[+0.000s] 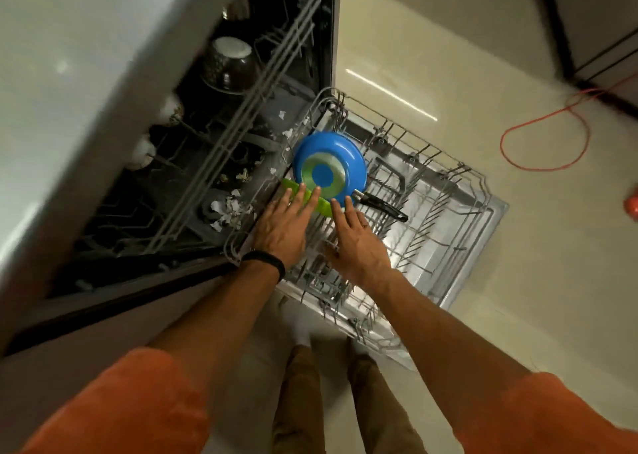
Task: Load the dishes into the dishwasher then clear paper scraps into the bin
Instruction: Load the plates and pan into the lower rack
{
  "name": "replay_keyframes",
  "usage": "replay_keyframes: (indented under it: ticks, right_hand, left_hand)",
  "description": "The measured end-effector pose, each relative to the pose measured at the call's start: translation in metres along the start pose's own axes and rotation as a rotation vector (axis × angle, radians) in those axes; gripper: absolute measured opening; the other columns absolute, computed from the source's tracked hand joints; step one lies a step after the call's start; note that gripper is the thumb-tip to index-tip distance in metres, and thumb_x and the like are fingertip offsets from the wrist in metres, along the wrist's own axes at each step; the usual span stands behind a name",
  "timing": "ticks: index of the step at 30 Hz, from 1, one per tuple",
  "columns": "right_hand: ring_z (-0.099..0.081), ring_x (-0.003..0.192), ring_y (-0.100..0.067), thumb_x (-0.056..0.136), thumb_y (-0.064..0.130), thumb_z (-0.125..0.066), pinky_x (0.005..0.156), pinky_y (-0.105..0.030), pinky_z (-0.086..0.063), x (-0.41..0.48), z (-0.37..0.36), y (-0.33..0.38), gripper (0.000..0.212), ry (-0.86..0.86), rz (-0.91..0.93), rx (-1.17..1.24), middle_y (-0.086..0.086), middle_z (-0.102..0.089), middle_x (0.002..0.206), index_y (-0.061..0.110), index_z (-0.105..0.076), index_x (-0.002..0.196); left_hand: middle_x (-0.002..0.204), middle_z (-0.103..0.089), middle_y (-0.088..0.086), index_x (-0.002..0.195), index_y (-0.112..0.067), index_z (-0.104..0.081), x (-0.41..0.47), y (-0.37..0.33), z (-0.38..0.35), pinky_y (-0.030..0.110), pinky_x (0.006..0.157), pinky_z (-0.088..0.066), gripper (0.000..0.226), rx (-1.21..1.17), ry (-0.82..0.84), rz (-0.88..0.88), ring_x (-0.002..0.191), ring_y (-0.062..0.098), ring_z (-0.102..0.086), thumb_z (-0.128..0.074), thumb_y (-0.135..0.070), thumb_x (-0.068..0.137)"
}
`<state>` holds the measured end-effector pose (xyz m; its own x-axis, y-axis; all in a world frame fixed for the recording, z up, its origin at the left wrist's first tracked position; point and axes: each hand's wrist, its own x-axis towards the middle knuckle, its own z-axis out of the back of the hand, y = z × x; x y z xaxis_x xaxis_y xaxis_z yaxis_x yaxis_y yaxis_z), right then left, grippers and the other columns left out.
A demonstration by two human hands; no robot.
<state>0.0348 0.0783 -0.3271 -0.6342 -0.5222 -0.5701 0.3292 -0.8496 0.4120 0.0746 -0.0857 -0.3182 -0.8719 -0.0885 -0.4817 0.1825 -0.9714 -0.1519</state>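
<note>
Both your arms are down over the pulled-out lower rack (pixel 448 191), orange sleeves at the bottom of the view. Your left hand (pixel 281 227), the one with the black wristband (pixel 266 258), is flat with straight fingers, the tips laid on the green plate (pixel 308 199). Nothing is curled round it, so this is a touch and not a grasp. Your right hand (pixel 355 243) is the same: fingers extended, tips up against the lower rim of the blue pan (pixel 328 167), just beside where its black handle (pixel 379 205) sticks out to the right.

The pan stands tilted at the back left corner of the rack with its underside facing you, and the green plate sits right in front of it, edge on (most of it is hidden by your fingers).

Inside the tub, white paper scraps (pixel 224 212) lie scattered on the floor under the upper rack (pixel 276 56), which holds an upturned metal bowl (pixel 229 65). Off to the right, an orange cable (pixel 545 136) loops across the pale floor.
</note>
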Motion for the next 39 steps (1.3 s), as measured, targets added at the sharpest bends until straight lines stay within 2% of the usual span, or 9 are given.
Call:
replay_keyframes:
  ticks: [3, 7, 10, 13, 19, 22, 29, 35, 39]
  right_hand:
    - [-0.018, 0.156, -0.033, 0.098, 0.042, -0.063, 0.117, -0.051, -0.040, -0.046, 0.047, 0.017, 0.093, -0.031, 0.036, -0.024, -0.006, 0.006, 0.171, 0.024, 0.000, 0.164]
    - [-0.031, 0.150, -0.034, 0.097, 0.036, -0.062, 0.112, -0.050, -0.045, -0.108, 0.111, 0.056, 0.081, -0.090, 0.088, -0.014, -0.009, -0.013, 0.171, 0.022, -0.016, 0.163]
    - [-0.038, 0.147, -0.032, 0.098, 0.037, -0.060, 0.113, -0.049, -0.044, -0.155, 0.154, 0.090, 0.074, -0.154, 0.131, -0.029, -0.006, -0.022, 0.169, 0.022, -0.023, 0.161]
    - [-0.041, 0.145, -0.029, 0.100, 0.037, -0.058, 0.109, -0.046, -0.048, -0.187, 0.186, 0.119, 0.066, -0.238, 0.219, -0.039, -0.004, -0.032, 0.165, 0.022, -0.031, 0.158]
    - [-0.052, 0.134, -0.028, 0.102, 0.042, -0.055, 0.105, -0.045, -0.051, -0.232, 0.218, 0.196, 0.058, -0.376, 0.453, -0.040, -0.005, -0.047, 0.155, 0.023, -0.038, 0.154]
    - [-0.055, 0.129, -0.027, 0.101, 0.046, -0.051, 0.099, -0.048, -0.054, -0.250, 0.213, 0.247, 0.052, -0.405, 0.608, -0.068, -0.003, -0.049, 0.151, 0.026, -0.039, 0.149]
    - [-0.049, 0.137, -0.028, 0.101, 0.043, -0.057, 0.105, -0.049, -0.048, -0.307, 0.139, 0.394, 0.055, -0.431, 0.937, -0.141, -0.006, -0.050, 0.153, 0.021, -0.045, 0.150]
    - [-0.047, 0.141, -0.023, 0.100, 0.042, -0.060, 0.108, -0.048, -0.047, -0.371, 0.047, 0.507, 0.055, -0.345, 1.166, -0.114, -0.003, -0.050, 0.153, 0.023, -0.046, 0.150]
    - [-0.048, 0.140, -0.021, 0.099, 0.043, -0.062, 0.109, -0.046, -0.047, -0.409, -0.010, 0.569, 0.055, -0.232, 1.329, -0.161, -0.001, -0.051, 0.152, 0.024, -0.046, 0.149]
  left_hand:
    - [0.171, -0.005, 0.003, 0.162, -0.029, 0.000, -0.042, -0.027, 0.049, 0.045, 0.126, -0.016, 0.082, -0.076, -0.016, 0.038, 0.157, 0.025, -0.007, -0.052, -0.026, 0.099]
    - [0.171, -0.001, 0.000, 0.162, -0.029, 0.005, -0.104, -0.058, 0.113, 0.046, 0.126, -0.016, 0.084, -0.109, -0.080, 0.075, 0.157, 0.023, -0.007, -0.052, -0.025, 0.100]
    - [0.171, -0.006, 0.000, 0.162, -0.029, 0.007, -0.159, -0.070, 0.154, 0.046, 0.124, -0.024, 0.085, -0.105, -0.212, 0.060, 0.156, 0.020, -0.010, -0.050, -0.025, 0.099]
    - [0.171, -0.006, 0.000, 0.162, -0.029, 0.005, -0.201, -0.066, 0.187, 0.044, 0.122, -0.025, 0.087, -0.079, -0.356, 0.078, 0.156, 0.020, -0.009, -0.051, -0.022, 0.097]
    - [0.170, -0.013, 0.004, 0.163, -0.026, -0.005, -0.294, -0.025, 0.236, 0.048, 0.122, -0.026, 0.078, -0.105, -0.635, 0.214, 0.156, 0.026, -0.015, -0.052, -0.024, 0.101]
    - [0.169, -0.018, 0.006, 0.163, -0.025, -0.012, -0.344, 0.007, 0.243, 0.047, 0.122, -0.026, 0.073, -0.138, -0.735, 0.338, 0.155, 0.027, -0.019, -0.052, -0.028, 0.102]
    - [0.166, -0.025, 0.009, 0.160, -0.024, -0.024, -0.512, 0.090, 0.212, 0.047, 0.121, -0.029, 0.065, -0.115, -0.934, 0.639, 0.153, 0.027, -0.024, -0.049, -0.039, 0.102]
    - [0.167, -0.024, 0.010, 0.160, -0.025, -0.028, -0.652, 0.152, 0.156, 0.047, 0.121, -0.029, 0.065, -0.115, -1.035, 0.882, 0.153, 0.029, -0.023, -0.049, -0.043, 0.101]
    - [0.167, -0.023, 0.010, 0.161, -0.027, -0.024, -0.727, 0.171, 0.123, 0.046, 0.120, -0.026, 0.066, -0.141, -1.021, 1.088, 0.153, 0.030, -0.023, -0.040, -0.049, 0.101]
